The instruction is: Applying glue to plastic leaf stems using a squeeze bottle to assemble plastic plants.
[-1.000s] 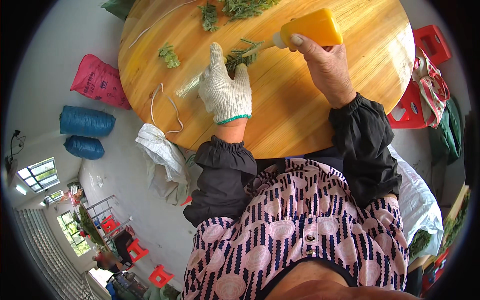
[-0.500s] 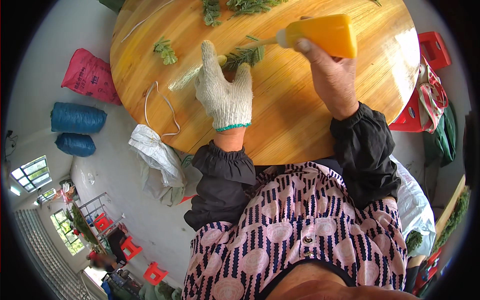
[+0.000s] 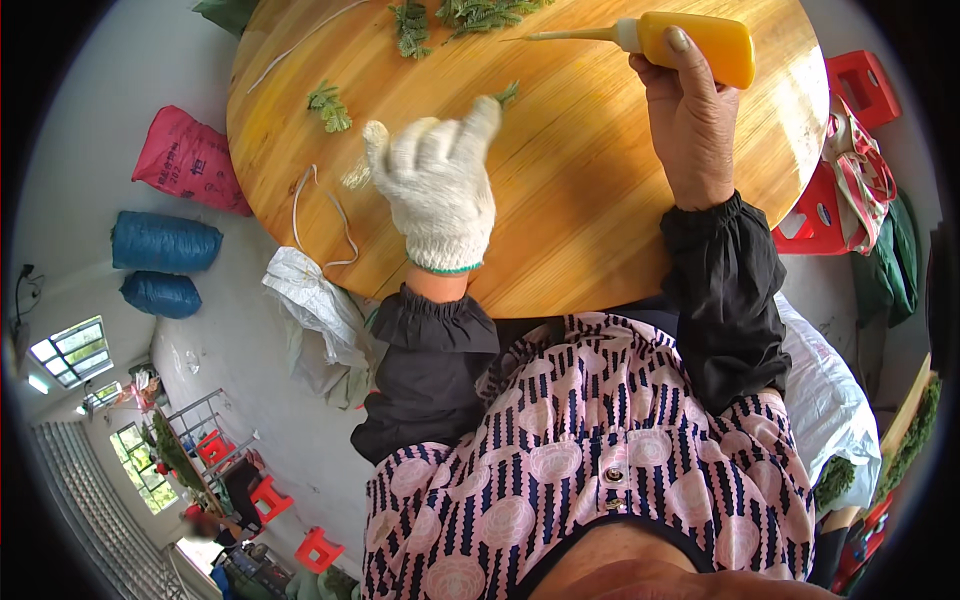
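In my right hand [image 3: 695, 130] is a squeeze bottle [image 3: 705, 48] of yellow-orange liquid, gripped around its body. Its long thin nozzle points left over the table, with the tip apart from any greenery. My left hand [image 3: 437, 185] wears a white knitted glove with a green cuff edge. Its fingers are partly curled and a little blurred. A green fir sprig [image 3: 509, 93] sticks out past the glove's right side; the rest of it is hidden by the hand, which appears to pinch it. Another small sprig [image 3: 328, 107] lies left of the glove.
More fir sprigs [image 3: 487, 14] lie at the far edge of the round wooden table [image 3: 590, 220]. White cords [image 3: 345, 225] rest on its left side. A white sack [image 3: 305, 300] hangs at the near left edge. Red stools [image 3: 863, 88] stand to the right, pink and blue sacks [image 3: 165, 240] to the left.
The bottle has moved right and swung its nozzle away from the sprig. My left hand has curled its fingers and shifted slightly, now covering most of the sprig.
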